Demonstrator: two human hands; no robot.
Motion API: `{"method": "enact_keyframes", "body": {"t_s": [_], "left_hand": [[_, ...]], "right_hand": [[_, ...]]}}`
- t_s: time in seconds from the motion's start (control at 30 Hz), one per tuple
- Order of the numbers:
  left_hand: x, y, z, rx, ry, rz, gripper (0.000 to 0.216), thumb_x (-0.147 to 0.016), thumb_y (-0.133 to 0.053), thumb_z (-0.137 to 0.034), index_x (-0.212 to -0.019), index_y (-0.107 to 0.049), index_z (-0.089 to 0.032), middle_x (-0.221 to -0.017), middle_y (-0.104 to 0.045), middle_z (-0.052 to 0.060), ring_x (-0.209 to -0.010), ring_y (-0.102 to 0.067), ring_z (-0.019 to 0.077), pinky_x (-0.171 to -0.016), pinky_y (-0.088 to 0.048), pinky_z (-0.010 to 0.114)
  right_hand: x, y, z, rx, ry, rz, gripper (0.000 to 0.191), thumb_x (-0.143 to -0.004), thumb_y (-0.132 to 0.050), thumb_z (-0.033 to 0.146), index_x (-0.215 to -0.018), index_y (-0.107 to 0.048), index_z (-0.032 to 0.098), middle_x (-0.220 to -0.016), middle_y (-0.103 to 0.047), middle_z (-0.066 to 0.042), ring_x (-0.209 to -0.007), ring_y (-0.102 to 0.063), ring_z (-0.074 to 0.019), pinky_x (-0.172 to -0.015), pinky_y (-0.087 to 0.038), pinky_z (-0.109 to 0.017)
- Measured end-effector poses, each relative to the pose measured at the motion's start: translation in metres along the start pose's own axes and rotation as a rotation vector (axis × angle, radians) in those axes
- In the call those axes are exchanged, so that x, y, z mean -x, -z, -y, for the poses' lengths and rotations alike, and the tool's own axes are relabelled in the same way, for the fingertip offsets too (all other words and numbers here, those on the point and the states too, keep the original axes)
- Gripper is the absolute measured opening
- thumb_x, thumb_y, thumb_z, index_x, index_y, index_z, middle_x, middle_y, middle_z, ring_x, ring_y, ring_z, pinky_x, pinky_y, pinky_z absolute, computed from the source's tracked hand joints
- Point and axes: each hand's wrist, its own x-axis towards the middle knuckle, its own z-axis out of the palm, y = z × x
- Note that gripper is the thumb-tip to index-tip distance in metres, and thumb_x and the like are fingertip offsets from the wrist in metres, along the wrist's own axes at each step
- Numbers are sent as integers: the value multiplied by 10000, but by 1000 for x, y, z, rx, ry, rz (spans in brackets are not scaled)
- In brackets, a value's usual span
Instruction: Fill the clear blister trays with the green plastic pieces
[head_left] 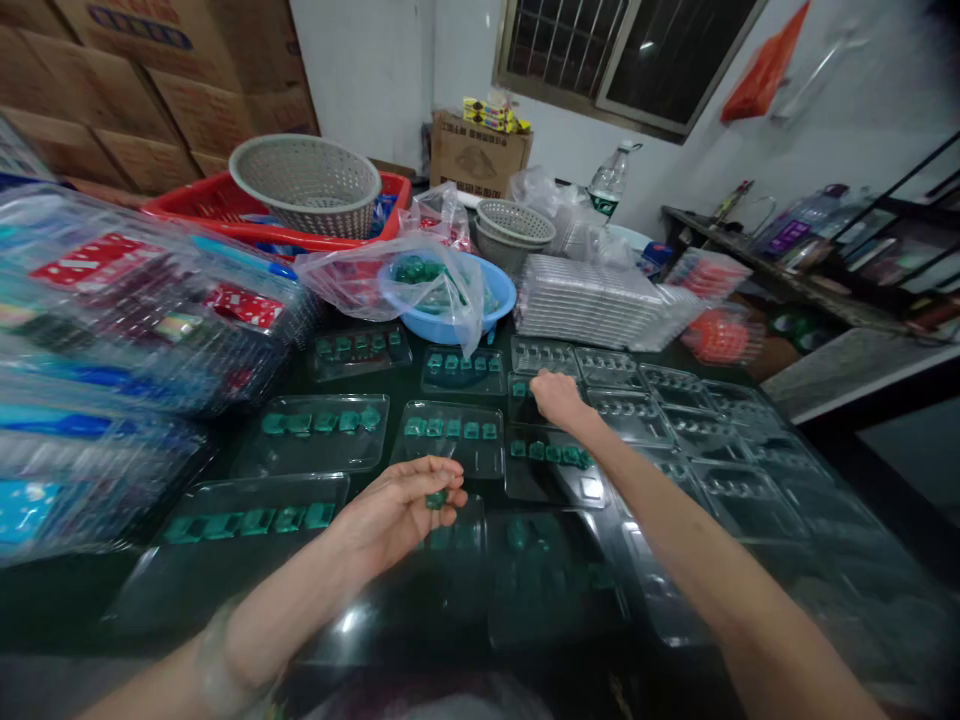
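My left hand is closed with its fingers curled round a small translucent green piece, above the near trays. My right hand is closed and reaches down into a clear plastic tray in the middle of the table; what its fingertips hold is hidden. One green piece shows in that tray, left of the hand. Just in front lies another clear tray with a row of green pieces. Left of it, a similar clear tray also carries a row of them.
A blue basin holds green pieces under a plastic bag. Clear trays without green pieces cover the right side. Blurred stacks of packages stand left. Behind are a red crate, a grey colander and stacked clear trays.
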Motion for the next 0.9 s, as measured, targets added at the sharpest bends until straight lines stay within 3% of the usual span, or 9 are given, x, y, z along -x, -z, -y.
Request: {"method": "enact_keyframes", "body": {"t_s": [0.13,0.23,0.33,0.4,0.47,0.57,0.77,0.9], "left_hand": [[-1,-9,1,176,8,-2,112,-724,-559,-113,-806,-623,-72,-899,-591,130,-901,-569,264,-745,-458,342],[4,-14,-2,290,-2,39,176,-766,-512,-193,-838,-611,-67,-953,-585,170,-990,-532,317,-797,-437,397],[7,-17,-2,336,-28,86,251,-797,-480,-283,-860,-602,-73,-945,-589,176,-989,-531,320,-803,-429,421],[7,-19,-1,331,-47,113,281,-811,-461,-317,-861,-599,-77,-912,-599,166,-945,-551,295,-789,-433,413],[6,-24,2,302,-66,117,286,-820,-452,-327,-854,-598,-83,-862,-609,145,-872,-573,256,-751,-445,381],[6,-33,5,215,-71,95,271,-822,-458,-326,-878,-593,-97,-809,-614,119,-800,-580,222,-687,-453,343],[7,-37,8,63,-83,101,227,-797,-510,-271,-958,-569,-123,-854,-619,110,-791,-588,212,-691,-454,355],[9,-34,11,-171,-97,29,167,-745,-587,-226,-865,-581,-110,-724,-614,75,-640,-583,157,-579,-440,272]], "right_hand": [[13,9,9,4,-22,-19,246,-791,-413,78,-927,-618,75,-950,-595,-195,-881,-589,-253,-723,-430,-319],[39,21,18,-89,-6,-151,297,-836,-394,148,-1093,-532,88,-964,-591,-163,-862,-583,-237,-714,-430,-323],[81,33,41,-454,201,-347,269,-842,-451,249,-1083,-535,165,-889,-607,-68,-781,-571,-163,-696,-425,-266],[110,37,61,-648,362,-317,242,-818,-505,268,-1047,-556,211,-857,-602,-28,-732,-558,-132,-653,-421,-236],[132,36,79,-723,419,-305,237,-800,-534,246,-1034,-569,244,-875,-603,-18,-790,-550,-140,-674,-413,-241],[145,28,91,-758,405,-323,245,-781,-558,214,-1021,-582,258,-898,-608,-20,-844,-535,-160,-707,-401,-263],[150,13,81,-1015,266,-373,202,-779,-520,142,-955,-590,211,-764,-564,-9,-694,-519,-127,-626,-407,-242],[157,12,82,-1172,200,-412,129,-777,-528,157,-885,-591,189,-764,-556,-6,-649,-505,-109,-585,-401,-229]]}}
